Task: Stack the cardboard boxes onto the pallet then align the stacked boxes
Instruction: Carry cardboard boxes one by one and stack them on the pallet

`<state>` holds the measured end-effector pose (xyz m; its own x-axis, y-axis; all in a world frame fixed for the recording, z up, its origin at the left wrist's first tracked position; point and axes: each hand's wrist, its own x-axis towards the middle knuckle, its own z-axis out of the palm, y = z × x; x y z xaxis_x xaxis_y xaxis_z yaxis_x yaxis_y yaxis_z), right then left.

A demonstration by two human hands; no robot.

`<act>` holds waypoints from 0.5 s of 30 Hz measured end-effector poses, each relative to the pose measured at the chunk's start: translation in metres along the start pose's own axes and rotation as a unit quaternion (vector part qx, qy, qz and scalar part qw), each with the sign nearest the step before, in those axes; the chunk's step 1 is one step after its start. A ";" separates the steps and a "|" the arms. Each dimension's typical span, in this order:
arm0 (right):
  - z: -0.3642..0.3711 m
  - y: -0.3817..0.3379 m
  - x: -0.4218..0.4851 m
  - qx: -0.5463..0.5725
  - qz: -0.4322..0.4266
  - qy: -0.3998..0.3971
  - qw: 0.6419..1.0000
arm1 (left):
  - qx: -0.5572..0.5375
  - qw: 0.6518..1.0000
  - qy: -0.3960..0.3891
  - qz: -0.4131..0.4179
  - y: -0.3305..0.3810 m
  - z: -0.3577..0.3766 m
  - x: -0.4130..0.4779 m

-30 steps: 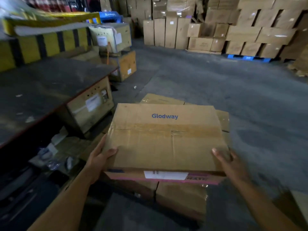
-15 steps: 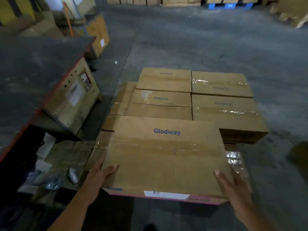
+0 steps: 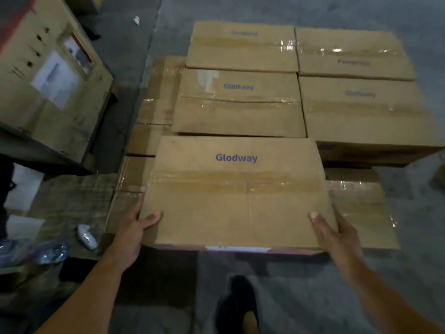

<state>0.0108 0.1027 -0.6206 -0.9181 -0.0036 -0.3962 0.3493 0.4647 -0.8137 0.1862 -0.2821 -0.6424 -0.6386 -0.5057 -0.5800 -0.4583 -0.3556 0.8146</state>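
shoe (image 3: pixel 240 307): standing on the floor (image 3: pixel 301 297) just short of the stack, so the person is leaning in over its near edge.
left hand (image 3: pixel 131 233): gripping the near left corner of the carried box (image 3: pixel 238 196), thumb lying on top and fingers curling round the side, steadying that end.
right hand (image 3: pixel 337 237): gripping the near right corner the same way, so the load is being shared evenly.
carried box: hanging level over the near edge of the lower layer (image 3: pixel 361 208), printed side up. Whether it is touching down yet, I cannot tell.
likely step: lowering it into the open near-left place and pushing its far edge against the neighbour.
lower layer: showing on the left and right of the carried box, its taped tops serving as the bed for the next tier.
upper boxes (image 3: pixel 238 104): four are sitting two by two toward the far edge, sides touching. They are looking roughly squared.
pallet: hiding under the cardboard, not showing.
crate (image 3: pixel 48 88): standing left of the stack, apart from it.
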 end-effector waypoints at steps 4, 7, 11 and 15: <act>0.019 0.010 0.023 0.011 0.006 0.020 1.000 | -0.013 1.000 -0.017 -0.013 -0.013 -0.003 0.036; 0.025 0.018 0.035 0.013 0.003 0.025 1.000 | -0.029 0.999 -0.035 -0.025 -0.024 -0.001 0.053; 0.034 0.024 0.046 -0.008 -0.004 0.010 1.000 | -0.034 0.998 -0.037 -0.030 -0.037 -0.003 0.065; 0.042 0.034 0.053 -0.007 -0.004 -0.004 1.000 | -0.031 0.999 -0.025 -0.034 -0.042 -0.004 0.074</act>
<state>-0.0184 0.0812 -0.6873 -0.9194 -0.0146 -0.3930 0.3392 0.4761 -0.8113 0.1604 -0.3078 -0.7199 -0.6376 -0.4401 -0.6323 -0.4633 -0.4367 0.7711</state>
